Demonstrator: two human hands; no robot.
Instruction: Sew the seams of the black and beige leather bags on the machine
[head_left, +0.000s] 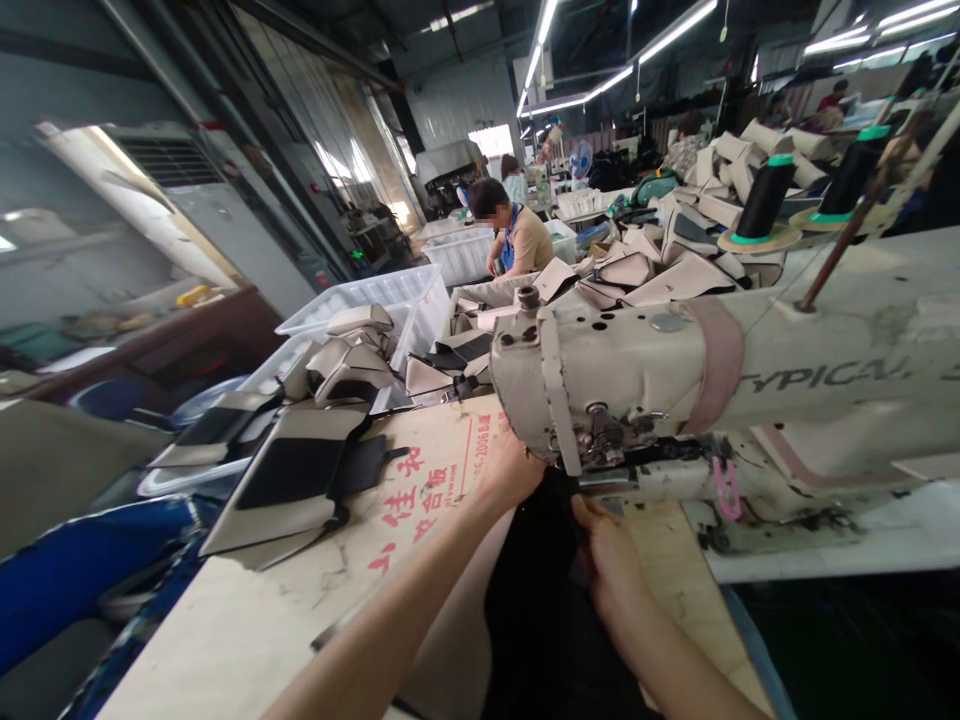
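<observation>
A beige industrial sewing machine (675, 370) stretches across the right of the view. Under its head lies a black piece of material (536, 590) that runs back toward me. My left hand (510, 465) rests on the far side of the black piece, partly behind the machine head, its fingers hidden. My right hand (607, 560) is closed in a pinch on the near edge of the black material just in front of the needle area (600, 440).
A wooden worktable (247, 620) with red printed characters carries a beige-and-black sewn cover (292, 480) at the left. White plastic bins (390, 300) hold more covers. Black thread cones (765, 195) stand on the machine. Another person (517, 235) works at a far table.
</observation>
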